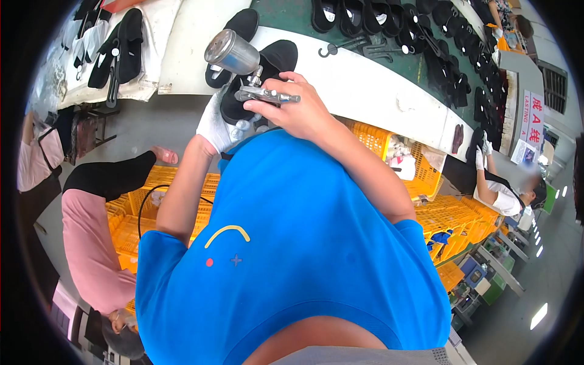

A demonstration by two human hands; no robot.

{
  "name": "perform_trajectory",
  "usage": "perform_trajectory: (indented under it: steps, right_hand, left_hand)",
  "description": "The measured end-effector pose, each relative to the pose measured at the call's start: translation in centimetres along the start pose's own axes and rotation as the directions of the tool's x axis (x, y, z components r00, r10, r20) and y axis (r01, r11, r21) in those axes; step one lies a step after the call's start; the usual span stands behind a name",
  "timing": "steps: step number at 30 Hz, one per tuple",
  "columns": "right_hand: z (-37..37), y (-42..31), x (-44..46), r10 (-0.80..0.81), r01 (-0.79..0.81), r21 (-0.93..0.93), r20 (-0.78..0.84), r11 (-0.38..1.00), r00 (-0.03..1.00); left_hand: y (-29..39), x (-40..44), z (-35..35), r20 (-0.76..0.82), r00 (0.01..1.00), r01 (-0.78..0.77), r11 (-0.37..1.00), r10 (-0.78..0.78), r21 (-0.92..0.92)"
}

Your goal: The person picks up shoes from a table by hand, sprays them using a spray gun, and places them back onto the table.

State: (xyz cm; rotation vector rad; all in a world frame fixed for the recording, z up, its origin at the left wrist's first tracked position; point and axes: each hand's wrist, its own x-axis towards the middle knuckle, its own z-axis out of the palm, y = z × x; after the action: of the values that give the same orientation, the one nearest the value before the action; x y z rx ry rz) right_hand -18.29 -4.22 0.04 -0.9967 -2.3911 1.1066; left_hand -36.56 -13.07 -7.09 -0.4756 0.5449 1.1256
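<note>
My left hand [213, 121], in a white glove, is closed around a black shoe [231, 108] held in front of my chest at the table edge. My bare right hand [299, 108] grips a metal spray gun [267, 95] with a round silver cup [234, 52] on top. The gun lies across the shoe and hides part of it. A black shoe toe [280, 55] shows just beyond the gun; I cannot tell whether it belongs to the held shoe. Behind the cup, another black shoe [244, 24] rests on the white table [371, 82].
Several black shoes [350, 15] line the green surface [292, 15] beyond the table. More black shoes [129, 45] lie at the left. Yellow crates [426, 173] stand below the table. A person in pink [91, 243] is at the left, and a gloved co-worker [496, 194] works at the right.
</note>
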Motion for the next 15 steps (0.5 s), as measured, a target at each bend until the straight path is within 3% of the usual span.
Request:
perform_trajectory:
  steps: [2, 5, 6, 8, 9, 11, 12, 14, 15]
  right_hand:
    - [-0.4, -0.1, -0.4, 0.003, -0.003, -0.006, 0.026, 1.0, 1.0]
    - [-1.4, 0.1, -1.2, 0.046, -0.044, -0.074, 0.033, 0.996, 0.998]
    - [-1.8, 0.3, -1.6, 0.061, -0.06, -0.074, 0.01, 0.995, 0.998]
    - [-3.4, 0.4, -2.6, 0.106, -0.11, -0.084, -0.051, 0.99, 0.993]
    - [-4.1, 0.4, -3.2, 0.131, -0.137, -0.064, -0.095, 0.988, 0.987]
    - [-5.3, 0.7, -4.2, 0.172, -0.181, -0.028, -0.191, 0.983, 0.966]
    - [-5.6, 0.7, -4.7, 0.199, -0.201, 0.022, -0.26, 0.979, 0.945]
    - [-6.3, 1.4, -5.3, 0.218, -0.221, 0.025, -0.316, 0.975, 0.924]
    - [-6.5, 1.7, -5.5, 0.21, -0.228, -0.013, -0.342, 0.974, 0.916]
  left_hand:
    - [0.5, 0.6, -1.7, 0.222, 0.97, 0.096, 0.995, -0.1, 0.029]
    - [0.6, 1.2, -2.0, 0.136, 0.987, 0.075, 0.996, -0.081, 0.049]
    - [0.4, 1.5, -1.7, 0.206, 0.974, 0.09, 0.996, -0.094, 0.03]
    - [0.1, 1.7, -0.9, 0.168, 0.968, 0.201, 0.977, -0.188, -0.065]
    - [0.0, 2.5, -2.0, 0.342, 0.907, 0.287, 0.955, -0.247, -0.072]
    - [-0.5, 4.7, -2.1, 0.394, 0.879, 0.265, 0.962, -0.27, 0.069]
    - [-1.6, 5.3, -1.5, 0.381, 0.91, 0.137, 0.986, -0.164, 0.098]
    - [-3.2, 7.3, -0.3, 0.488, 0.858, 0.017, 0.959, -0.159, 0.282]
    - [-3.8, 8.7, -0.2, 0.442, 0.877, 0.06, 0.955, -0.19, 0.292]
